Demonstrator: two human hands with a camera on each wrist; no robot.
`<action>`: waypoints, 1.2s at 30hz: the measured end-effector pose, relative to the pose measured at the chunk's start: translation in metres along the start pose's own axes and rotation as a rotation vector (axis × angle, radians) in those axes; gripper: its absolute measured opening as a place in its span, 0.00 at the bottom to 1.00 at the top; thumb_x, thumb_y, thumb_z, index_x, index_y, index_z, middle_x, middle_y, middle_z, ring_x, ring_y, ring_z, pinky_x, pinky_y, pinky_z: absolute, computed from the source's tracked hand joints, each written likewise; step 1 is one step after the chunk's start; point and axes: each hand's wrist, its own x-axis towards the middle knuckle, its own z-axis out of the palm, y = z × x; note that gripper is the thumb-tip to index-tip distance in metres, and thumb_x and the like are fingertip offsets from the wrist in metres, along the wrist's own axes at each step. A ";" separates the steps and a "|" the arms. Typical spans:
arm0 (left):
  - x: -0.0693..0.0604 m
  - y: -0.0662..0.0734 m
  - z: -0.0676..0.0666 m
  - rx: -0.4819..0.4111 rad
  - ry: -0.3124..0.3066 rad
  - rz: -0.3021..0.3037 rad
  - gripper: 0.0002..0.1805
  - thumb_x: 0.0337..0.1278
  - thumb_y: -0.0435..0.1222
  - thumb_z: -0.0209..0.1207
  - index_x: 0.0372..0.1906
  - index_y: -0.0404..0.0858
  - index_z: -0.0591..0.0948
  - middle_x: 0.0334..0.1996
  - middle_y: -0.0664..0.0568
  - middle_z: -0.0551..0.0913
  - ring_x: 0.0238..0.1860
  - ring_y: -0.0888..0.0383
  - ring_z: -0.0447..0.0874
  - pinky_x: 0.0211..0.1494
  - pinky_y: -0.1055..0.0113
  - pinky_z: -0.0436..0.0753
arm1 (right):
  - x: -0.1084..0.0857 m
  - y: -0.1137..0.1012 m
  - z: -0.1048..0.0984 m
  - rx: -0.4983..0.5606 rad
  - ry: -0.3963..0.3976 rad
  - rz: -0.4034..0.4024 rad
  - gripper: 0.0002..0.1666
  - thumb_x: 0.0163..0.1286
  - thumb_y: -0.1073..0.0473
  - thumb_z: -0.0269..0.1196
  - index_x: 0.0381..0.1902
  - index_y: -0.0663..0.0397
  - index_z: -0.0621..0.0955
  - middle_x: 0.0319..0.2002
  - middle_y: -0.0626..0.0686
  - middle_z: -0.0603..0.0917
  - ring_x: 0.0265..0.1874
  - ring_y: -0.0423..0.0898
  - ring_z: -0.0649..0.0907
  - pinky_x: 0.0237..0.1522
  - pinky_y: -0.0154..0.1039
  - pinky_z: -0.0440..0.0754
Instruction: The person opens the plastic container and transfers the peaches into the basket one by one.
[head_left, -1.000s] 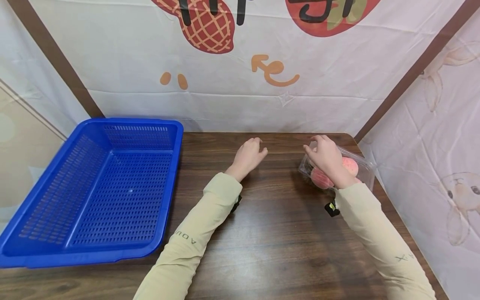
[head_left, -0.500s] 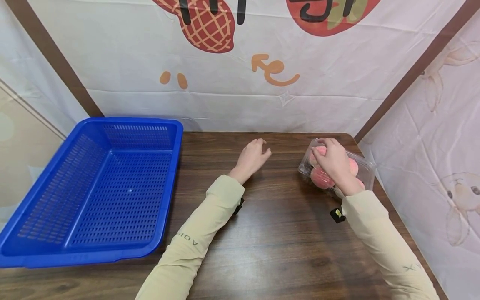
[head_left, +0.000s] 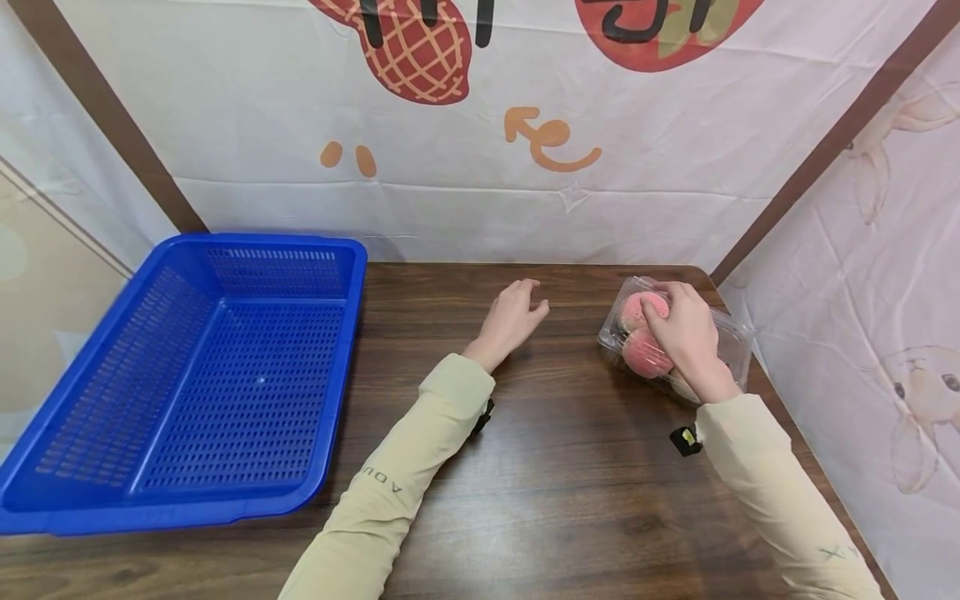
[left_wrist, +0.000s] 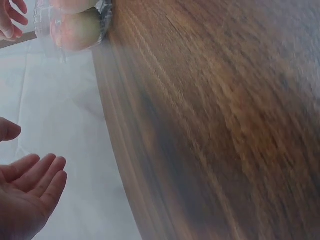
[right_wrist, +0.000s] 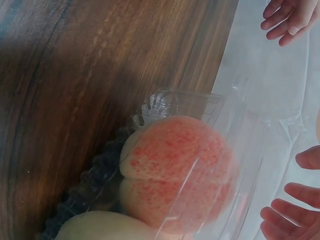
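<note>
I look first at the clear, rectangular plastic box (head_left: 731,350) on the far right part of the dark brown wood-grain table (head_left: 555,467). Inside it are round peaches (head_left: 647,353), pink with pale sides, and in the right wrist view transparent plastic passes in front of them, so I judge that the lid is down.

The relation which matters most to me is this: the box's long axis runs slantwise, its left end farther from the person and its right end nearer. The right hand (head_left: 688,325) is directly above the box and is clearly the nearer one. Its fingers are softly bent, the thumb stands well away from them, and it has hold of nothing. Whether it touches the lid I cannot tell from the head view.

The left hand (head_left: 510,317) is to the left of the box, well apart from it, above the table. Its fingers are loosely bent, with a wide gap to the thumb, and it also holds nothing. For this hand the box lies to the right.

On the far left sits the blue, rectangular plastic basket (head_left: 341,392) with perforated walls.
</note>
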 end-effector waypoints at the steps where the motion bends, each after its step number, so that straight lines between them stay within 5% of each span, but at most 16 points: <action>1: 0.000 0.000 0.001 -0.002 -0.003 0.003 0.24 0.62 0.42 0.49 0.60 0.37 0.69 0.54 0.46 0.74 0.50 0.53 0.76 0.51 0.62 0.75 | -0.001 0.001 0.000 -0.004 0.004 -0.005 0.25 0.65 0.50 0.54 0.52 0.62 0.74 0.54 0.63 0.73 0.50 0.60 0.74 0.45 0.57 0.73; 10: -0.001 0.004 0.006 -0.005 -0.006 0.030 0.25 0.62 0.43 0.49 0.62 0.38 0.68 0.55 0.48 0.73 0.54 0.54 0.73 0.54 0.62 0.73 | -0.011 0.009 -0.002 0.004 0.073 -0.033 0.24 0.64 0.53 0.56 0.49 0.67 0.75 0.49 0.66 0.76 0.43 0.61 0.76 0.43 0.56 0.73; 36: -0.006 0.015 0.024 -0.066 -0.013 0.085 0.24 0.62 0.42 0.50 0.61 0.38 0.68 0.54 0.46 0.74 0.52 0.55 0.73 0.53 0.64 0.74 | -0.027 0.038 -0.012 0.076 0.187 0.060 0.22 0.62 0.54 0.57 0.47 0.66 0.78 0.46 0.66 0.78 0.48 0.63 0.75 0.47 0.56 0.69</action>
